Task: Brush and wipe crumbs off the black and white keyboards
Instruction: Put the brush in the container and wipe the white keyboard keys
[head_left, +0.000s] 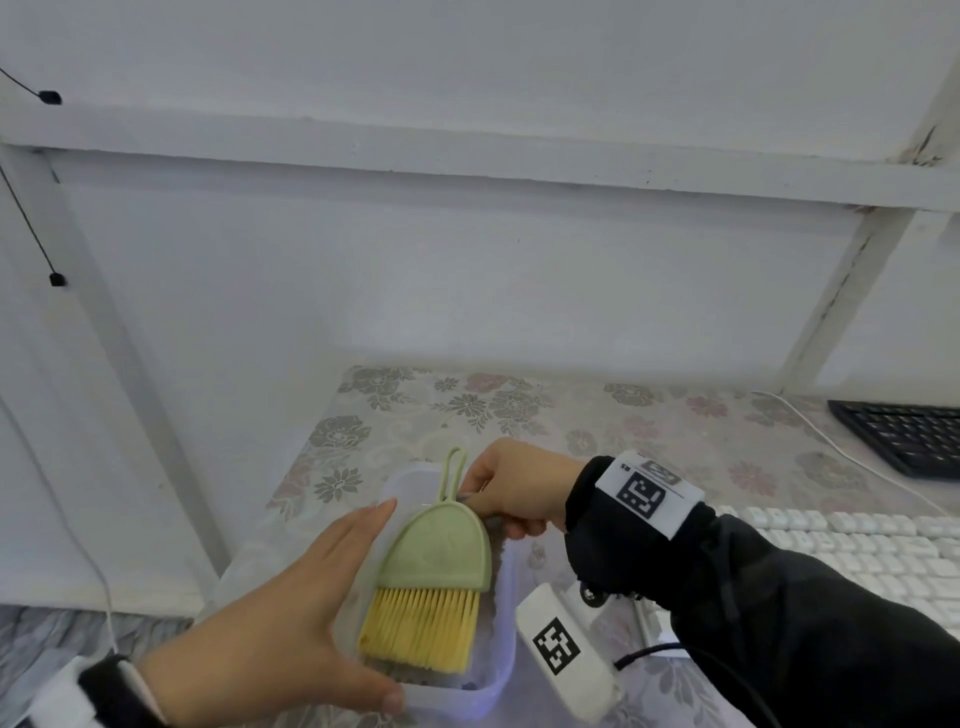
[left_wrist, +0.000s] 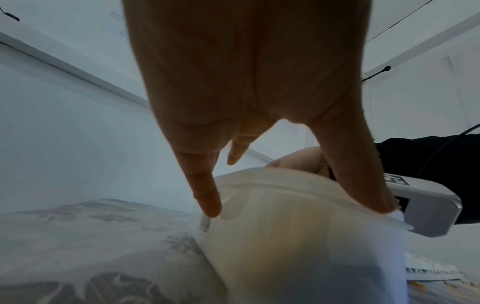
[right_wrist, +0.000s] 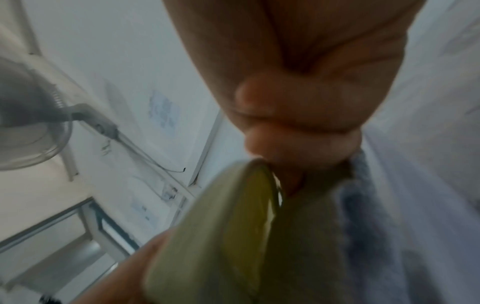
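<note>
A green brush (head_left: 436, 551) with yellow bristles lies in a translucent plastic box (head_left: 506, 670) on the flowered table, on top of a grey cloth (head_left: 497, 527). My right hand (head_left: 514, 488) pinches the upper right edge of the brush's green head; up close its fingers curl onto the brush (right_wrist: 221, 236) beside the cloth (right_wrist: 369, 226). My left hand (head_left: 332, 597) lies against the box's left wall with straight fingers and its thumb on the near rim, as on the box (left_wrist: 298, 236) in the left wrist view. The black keyboard (head_left: 909, 436) lies far right, the white keyboard (head_left: 857, 551) nearer.
The box stands near the table's left edge (head_left: 270, 499), with floor below to the left. A white cable (head_left: 831, 441) runs across the table beside the black keyboard. A white wall and shelf frame (head_left: 467, 171) rise behind the table.
</note>
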